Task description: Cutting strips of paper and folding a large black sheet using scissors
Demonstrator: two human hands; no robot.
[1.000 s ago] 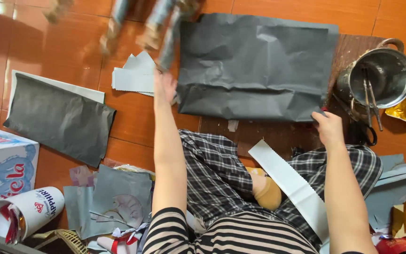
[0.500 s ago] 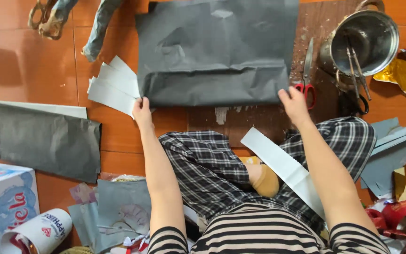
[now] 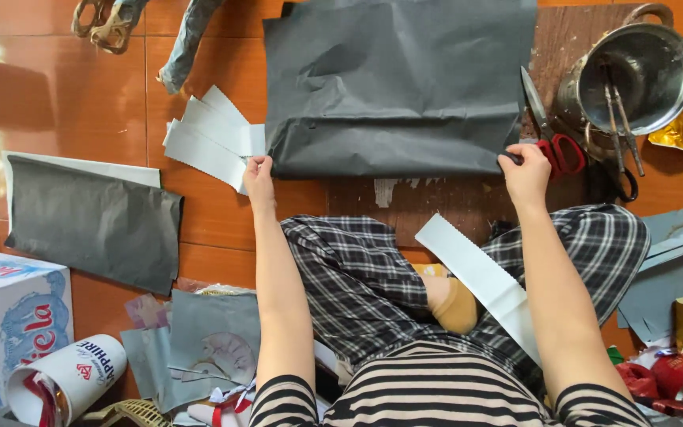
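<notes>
A large folded sheet of dark grey paper (image 3: 397, 87) lies flat on the floor and on a brown board (image 3: 420, 198) ahead of me. My left hand (image 3: 258, 178) pinches its near left corner. My right hand (image 3: 525, 170) pinches its near right corner. A white paper strip with a zigzag edge (image 3: 480, 277) rests across my checked trouser leg. Red-handled scissors (image 3: 551, 130) lie just to the right of my right hand.
A steel pot (image 3: 634, 75) holding metal tools stands at the far right. Cut white strips (image 3: 211, 138) lie left of the sheet. Another grey sheet (image 3: 92, 221) is at left, with a tissue box (image 3: 17, 316), a paper cup (image 3: 65, 379) and paper scraps nearby.
Both hands have moved apart to the sheet's near corners and taken hold of them. The view has shifted, so the sheet sits larger and more centred.
</notes>
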